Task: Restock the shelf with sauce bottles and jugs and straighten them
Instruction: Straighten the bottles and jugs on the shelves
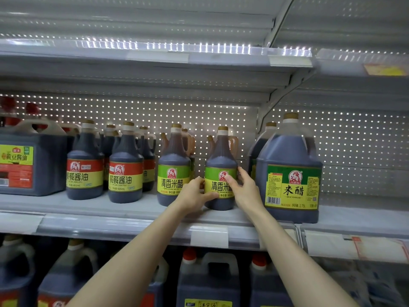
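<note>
A dark rice vinegar bottle (221, 160) with a green and yellow label stands upright on the middle shelf (124, 220). My left hand (194, 193) grips its lower left side, thumb across the label's bottom. My right hand (244, 188) holds its right side, thumb on the label. A matching vinegar bottle (173, 167) stands just left of it, with more bottles behind both. To the right stands a large rice vinegar jug (290, 171) near the shelf's front edge.
Two red-labelled soy sauce bottles (125, 167) lead rows further left, beside a big soy sauce jug (26, 160). The shelf above (155, 56) shows no goods. Large jugs (208, 282) fill the shelf below. Bare shelf lies right of the large vinegar jug.
</note>
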{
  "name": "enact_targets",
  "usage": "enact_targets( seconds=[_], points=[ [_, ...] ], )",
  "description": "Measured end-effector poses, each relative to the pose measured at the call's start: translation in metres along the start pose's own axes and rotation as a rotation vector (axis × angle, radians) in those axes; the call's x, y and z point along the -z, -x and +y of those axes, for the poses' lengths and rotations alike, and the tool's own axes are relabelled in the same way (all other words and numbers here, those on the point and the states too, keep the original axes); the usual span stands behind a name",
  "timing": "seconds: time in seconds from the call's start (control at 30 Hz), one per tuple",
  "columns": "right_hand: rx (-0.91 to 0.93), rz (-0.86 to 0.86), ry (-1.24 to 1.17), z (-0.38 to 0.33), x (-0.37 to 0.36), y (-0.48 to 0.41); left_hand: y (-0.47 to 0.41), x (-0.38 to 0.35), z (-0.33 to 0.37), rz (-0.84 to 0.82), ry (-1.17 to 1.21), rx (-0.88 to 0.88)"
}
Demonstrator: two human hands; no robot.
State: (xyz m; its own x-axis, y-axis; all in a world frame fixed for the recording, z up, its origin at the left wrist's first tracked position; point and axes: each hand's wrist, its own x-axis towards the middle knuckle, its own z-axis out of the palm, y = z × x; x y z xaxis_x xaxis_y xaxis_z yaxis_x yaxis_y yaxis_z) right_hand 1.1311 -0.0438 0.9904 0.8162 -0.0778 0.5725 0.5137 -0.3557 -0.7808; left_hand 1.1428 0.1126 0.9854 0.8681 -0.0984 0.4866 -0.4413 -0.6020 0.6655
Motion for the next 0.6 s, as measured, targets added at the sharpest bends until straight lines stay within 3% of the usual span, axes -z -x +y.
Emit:
enact_targets(
  seconds=[0.6],
  points=[
    [-0.006,0.017,-0.003,-0.011,-0.005,0.011,0.006,0.000,-0.008,-0.028,-0.012,0.023]
  ],
)
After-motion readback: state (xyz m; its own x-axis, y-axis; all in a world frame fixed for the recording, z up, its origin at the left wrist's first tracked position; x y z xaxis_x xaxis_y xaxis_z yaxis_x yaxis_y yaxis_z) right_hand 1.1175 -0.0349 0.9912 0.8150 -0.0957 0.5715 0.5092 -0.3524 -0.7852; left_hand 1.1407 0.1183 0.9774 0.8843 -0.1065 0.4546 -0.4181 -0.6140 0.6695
